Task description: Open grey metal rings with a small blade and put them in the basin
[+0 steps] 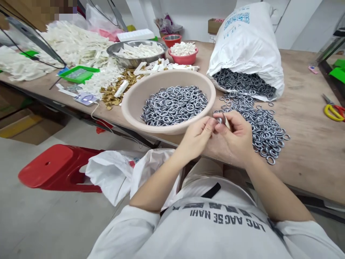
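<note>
Pretty bright, flat indoor light here, looks like it falls from overhead, and shadows stay soft and faint, like the one under the red stool [45, 165] around 8 o'clock. Only real glare is on the steel bowl [118, 61] at 11 o'clock, plus the white sack [250, 39] at 1 o'clock nearly blowing out. Wide lens bends things hard: the table edge [35, 88] curves away at 9 o'clock and the walls [304, 25] lean near the corners. The metal rings [174, 106] mid-frame look fairly sharp, slightly mushy from compression. There's a blocky pixelated patch [64, 9] on the top edge at 11 o'clock
</note>
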Available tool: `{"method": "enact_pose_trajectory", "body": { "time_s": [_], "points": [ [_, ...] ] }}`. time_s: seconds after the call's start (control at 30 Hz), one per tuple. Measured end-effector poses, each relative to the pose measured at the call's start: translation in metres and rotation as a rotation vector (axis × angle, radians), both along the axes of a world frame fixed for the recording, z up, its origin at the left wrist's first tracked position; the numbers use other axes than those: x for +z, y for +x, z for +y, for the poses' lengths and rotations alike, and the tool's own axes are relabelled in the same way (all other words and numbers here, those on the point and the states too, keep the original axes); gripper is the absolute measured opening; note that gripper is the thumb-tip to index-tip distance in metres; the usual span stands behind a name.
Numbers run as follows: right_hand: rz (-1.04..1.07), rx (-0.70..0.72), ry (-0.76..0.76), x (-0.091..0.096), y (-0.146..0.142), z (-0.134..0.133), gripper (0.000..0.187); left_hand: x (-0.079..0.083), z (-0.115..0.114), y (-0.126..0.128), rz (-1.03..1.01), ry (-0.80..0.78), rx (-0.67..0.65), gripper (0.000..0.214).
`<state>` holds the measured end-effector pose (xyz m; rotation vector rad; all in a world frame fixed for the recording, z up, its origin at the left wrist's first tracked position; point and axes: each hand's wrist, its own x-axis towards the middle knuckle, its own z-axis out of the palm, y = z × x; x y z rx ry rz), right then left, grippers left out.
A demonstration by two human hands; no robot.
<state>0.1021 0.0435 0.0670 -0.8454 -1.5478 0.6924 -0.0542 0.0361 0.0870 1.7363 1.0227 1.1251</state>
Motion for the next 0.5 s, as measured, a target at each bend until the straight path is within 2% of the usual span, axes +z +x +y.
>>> {"method": "enact_pose_trajectory", "body": {
  "time_s": [0.1, 0.23, 0.3, 0.4, 0.5],
  "points": [
    [-0.009, -0.023, -0.045, -0.016, 0.022, -0.027, 0.022, -0.031, -0.016, 0.033, -0.368, -0.348, -0.186, 0.041],
    [0.174, 0.034, -0.348, -0.039, 0.042, -0.045, 0.028, -0.058, -0.029, 0.065, -0.623, -0.644, -0.270, 0.040],
    [0.191, -0.008, -0.391, -0.046, 0.048, -0.048, 0.034, -0.063, -0.033, 0.074, -0.658, -0.726, -0.258, 0.039],
    [0.032, -0.118, -0.310, -0.051, 0.053, -0.051, 0.028, -0.064, -0.038, 0.080, -0.671, -0.774, -0.202, 0.034],
    [-0.045, -0.142, -0.289, -0.051, 0.056, -0.052, 0.026, -0.063, -0.040, 0.081, -0.690, -0.781, -0.163, 0.035]
  ]
}}
